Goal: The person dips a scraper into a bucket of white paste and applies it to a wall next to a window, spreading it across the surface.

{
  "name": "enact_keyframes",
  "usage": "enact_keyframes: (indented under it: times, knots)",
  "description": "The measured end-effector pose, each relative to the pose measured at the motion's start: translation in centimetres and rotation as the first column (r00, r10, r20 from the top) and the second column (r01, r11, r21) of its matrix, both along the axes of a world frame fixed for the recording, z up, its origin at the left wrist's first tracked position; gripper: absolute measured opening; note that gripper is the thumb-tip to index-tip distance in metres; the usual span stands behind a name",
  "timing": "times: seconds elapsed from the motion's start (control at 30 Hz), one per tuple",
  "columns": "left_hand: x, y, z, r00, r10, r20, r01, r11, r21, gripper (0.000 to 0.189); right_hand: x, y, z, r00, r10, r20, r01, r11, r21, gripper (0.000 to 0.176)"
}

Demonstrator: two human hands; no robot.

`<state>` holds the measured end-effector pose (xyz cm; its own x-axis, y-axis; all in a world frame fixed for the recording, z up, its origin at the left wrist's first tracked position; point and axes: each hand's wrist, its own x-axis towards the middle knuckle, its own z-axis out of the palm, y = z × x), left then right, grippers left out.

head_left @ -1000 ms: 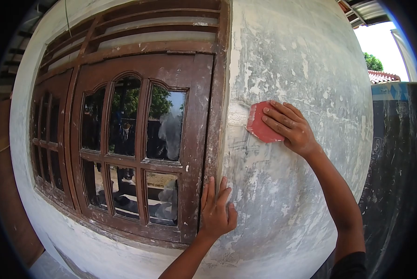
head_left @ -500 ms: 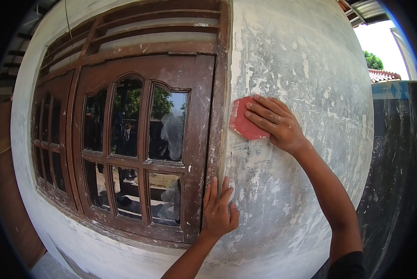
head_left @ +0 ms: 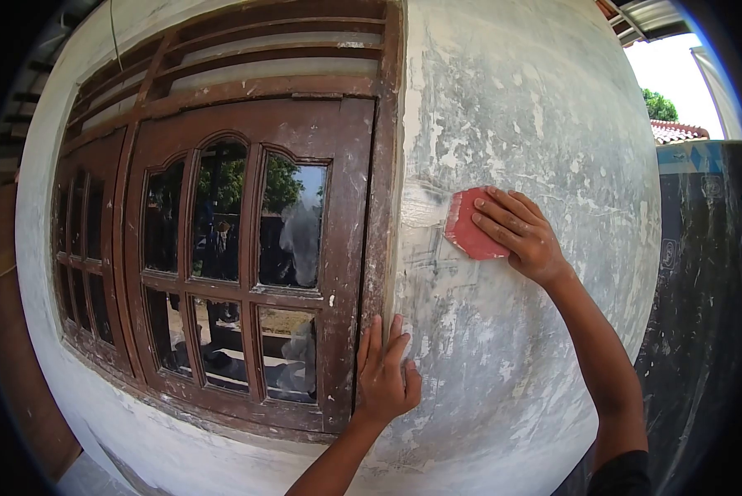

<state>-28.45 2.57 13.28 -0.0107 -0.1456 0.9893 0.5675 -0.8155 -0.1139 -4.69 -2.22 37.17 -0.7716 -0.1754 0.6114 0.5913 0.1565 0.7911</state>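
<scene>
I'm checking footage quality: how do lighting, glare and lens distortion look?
Head view: wide-angle distortion bows the wall and window, corners go black; head view: sky blown out near-white, glass panes carrying reflections; head view: right hand and red pad fairly sharp.

Soft daylight brightens the pale wall (head_left: 524, 347) with only faint shading, while the sky (head_left: 677, 70) at upper right is burnt out to white. The dark window panes (head_left: 222, 219) carry reflections of greenery (head_left: 282, 182). Strong wide-lens distortion bows the wall and window frame (head_left: 383, 190), the centre looks fairly sharp, and blackness closes the corners.
</scene>
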Motion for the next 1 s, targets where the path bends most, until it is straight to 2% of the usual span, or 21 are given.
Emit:
enact_keyframes:
  times: [0.17, 0.37, 0.53, 0.83, 1.0]
  knots:
    - [0.0, 0.0, 0.0, 1.000, 0.002, 0.004, -0.003, 1.000, 0.012, 0.049, 0.2, -0.4, -0.1, 0.999, 0.021, -0.037, -0.021, 1.000, 0.007, 0.052]
    - [-0.1, 0.1, -0.1, 1.000, 0.005, 0.009, -0.005, 1.000, -0.004, 0.049, -4.3, 0.3, 1.6, 0.992, 0.122, -0.014, -0.122, 0.992, -0.016, 0.054]
    - [-0.2, -0.1, 0.0, 1.000, 0.014, -0.011, -0.014, 1.000, -0.003, 0.049, -4.5, 1.2, 1.8, 0.995, 0.096, -0.007, -0.096, 0.995, -0.041, 0.055]
    - [0.0, 0.1, -0.1, 1.000, 0.013, -0.003, -0.013, 1.000, -0.001, 0.047, 1.1, 0.3, 0.1, 0.996, 0.016, -0.083, -0.016, 1.000, 0.006, 0.056]
    - [0.0, 0.2, -0.1, 1.000, 0.000, 0.000, 0.000, 1.000, 0.000, 0.047, -2.2, -0.4, 0.2, 0.996, 0.074, -0.052, -0.074, 0.997, 0.011, 0.060]
